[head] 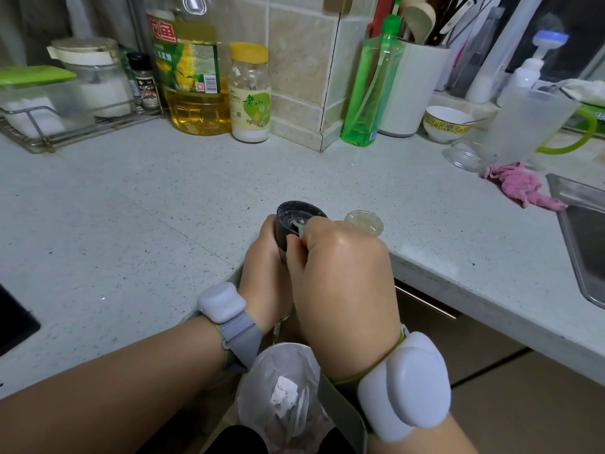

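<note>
My left hand (266, 276) grips a small dark bottle (296, 221) by its side, just over the inner corner of the speckled counter (147, 198). My right hand (340, 267) lies over the bottle's near side, and its thumb and fingers pinch a small grey tab (299, 228) at the bottle's black top. A small clear round cap (364, 221) lies on the counter right beside the bottle. Both wrists wear grey bands with white pods. The lower part of the bottle is hidden by my hands.
A bin lined with a clear bag (281, 391) stands on the floor below my wrists. At the back stand an oil bottle (190, 70), a yellow-lidded jar (249, 93), a green soap bottle (373, 90), a utensil holder (414, 90) and a bowl (447, 124). A pink cloth (520, 186) lies by the sink (586, 234).
</note>
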A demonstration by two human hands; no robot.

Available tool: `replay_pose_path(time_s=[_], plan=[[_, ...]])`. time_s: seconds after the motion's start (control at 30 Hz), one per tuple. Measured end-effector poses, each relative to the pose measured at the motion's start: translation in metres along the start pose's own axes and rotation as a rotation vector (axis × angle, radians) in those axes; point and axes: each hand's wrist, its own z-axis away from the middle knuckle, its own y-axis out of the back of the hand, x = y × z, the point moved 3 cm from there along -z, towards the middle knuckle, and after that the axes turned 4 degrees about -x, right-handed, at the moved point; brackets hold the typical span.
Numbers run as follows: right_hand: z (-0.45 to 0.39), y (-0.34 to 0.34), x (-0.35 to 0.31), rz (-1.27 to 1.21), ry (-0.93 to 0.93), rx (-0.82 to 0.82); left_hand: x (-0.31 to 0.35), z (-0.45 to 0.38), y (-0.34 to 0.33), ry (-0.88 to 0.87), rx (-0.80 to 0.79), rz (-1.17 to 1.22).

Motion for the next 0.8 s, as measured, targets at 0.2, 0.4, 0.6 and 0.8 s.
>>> replay_pose_path(time_s=[0.2,0.4,0.6,0.8], plan=[[-0.003,0.009,0.033,-0.214,-0.090,-0.066,-0.005,0.000,0.002,-0.011,-0.048,-0.032],[-0.012,0.006,0.111,-0.238,-0.300,0.075,-0.005,0.002,0.001,-0.040,-0.050,-0.101],[-0.016,-0.034,0.175,-0.025,-0.360,-0.036,-0.005,0.001,0.002,-0.052,-0.069,-0.120],[-0.015,-0.055,0.194,0.037,-0.381,-0.169,-0.003,0.003,0.000,-0.071,-0.079,-0.109]])
